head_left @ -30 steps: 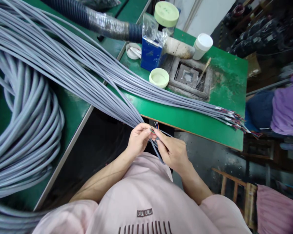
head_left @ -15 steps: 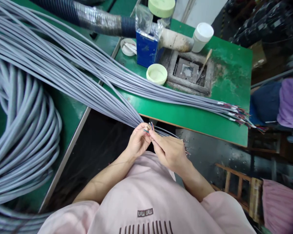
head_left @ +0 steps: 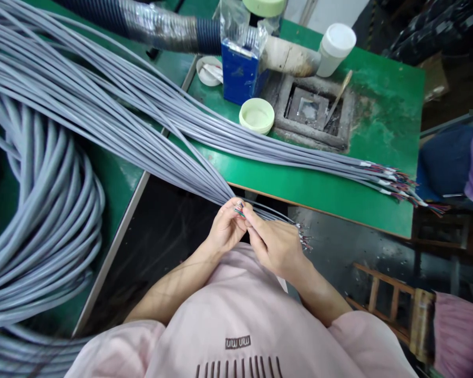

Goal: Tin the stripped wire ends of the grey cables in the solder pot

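Thin coloured wires point(head_left: 239, 211) at a grey cable's stripped end show between my two hands, close in front of my body. My left hand point(head_left: 225, 224) is closed, thumb and fingers pinching the cable end. My right hand point(head_left: 278, 242) is closed too, its thumb and forefinger pressed on the same wires; its other fingers are curled out of sight. A bundle of grey cables point(head_left: 181, 168) runs from the upper left to my hands. Past them, several wire ends point(head_left: 305, 239) of that bundle hang below the table edge.
Another cable bundle point(head_left: 284, 153) lies across the green table point(head_left: 382, 199). A thick cable coil point(head_left: 59, 210) is at left. Behind stand a blue box point(head_left: 240, 76), a duct hose point(head_left: 161, 29), a pale lid point(head_left: 256, 116), a framed pot point(head_left: 315, 113) and a white tub point(head_left: 336, 50).
The coloured wires, upright and spread before, now lie bunched lower under my right thumb and fingers. The view has shifted slightly, with both hands staying together.
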The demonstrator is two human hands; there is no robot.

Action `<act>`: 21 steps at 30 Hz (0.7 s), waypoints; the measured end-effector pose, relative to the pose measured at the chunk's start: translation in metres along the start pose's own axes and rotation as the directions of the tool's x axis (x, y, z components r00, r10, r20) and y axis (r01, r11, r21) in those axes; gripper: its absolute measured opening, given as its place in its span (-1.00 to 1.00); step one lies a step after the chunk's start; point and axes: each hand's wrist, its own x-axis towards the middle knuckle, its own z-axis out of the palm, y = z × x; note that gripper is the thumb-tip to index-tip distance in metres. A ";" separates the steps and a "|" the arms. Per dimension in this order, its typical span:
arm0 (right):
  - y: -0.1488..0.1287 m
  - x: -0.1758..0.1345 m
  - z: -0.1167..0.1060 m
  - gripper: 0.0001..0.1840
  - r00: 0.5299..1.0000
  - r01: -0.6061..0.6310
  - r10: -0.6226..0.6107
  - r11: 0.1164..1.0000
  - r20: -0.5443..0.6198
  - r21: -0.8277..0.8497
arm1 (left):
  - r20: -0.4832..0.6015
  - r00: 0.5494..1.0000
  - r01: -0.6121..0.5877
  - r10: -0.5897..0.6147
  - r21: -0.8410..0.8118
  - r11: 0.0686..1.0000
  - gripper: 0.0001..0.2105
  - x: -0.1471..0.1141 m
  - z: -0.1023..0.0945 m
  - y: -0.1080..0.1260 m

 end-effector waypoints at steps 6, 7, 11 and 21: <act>0.000 0.001 0.000 -0.48 1.000 0.001 -0.001 1.000 -0.006 -0.019 | -0.018 1.000 0.010 -0.010 0.015 1.000 -0.65 0.000 0.002 0.001; 0.000 0.001 0.001 -0.48 1.000 0.000 0.000 1.000 0.003 -0.016 | -0.012 1.000 0.008 -0.007 0.015 1.000 -0.65 0.000 0.002 0.001; -0.001 0.001 0.000 -0.47 1.000 -0.012 0.011 1.000 0.017 0.019 | -0.007 1.000 -0.002 0.002 0.019 1.000 -0.65 0.000 0.001 0.001; 0.000 0.006 -0.005 -0.35 0.910 -0.409 0.383 0.768 0.158 0.493 | -0.045 0.991 -0.122 0.128 0.116 0.986 -0.73 -0.002 0.006 -0.001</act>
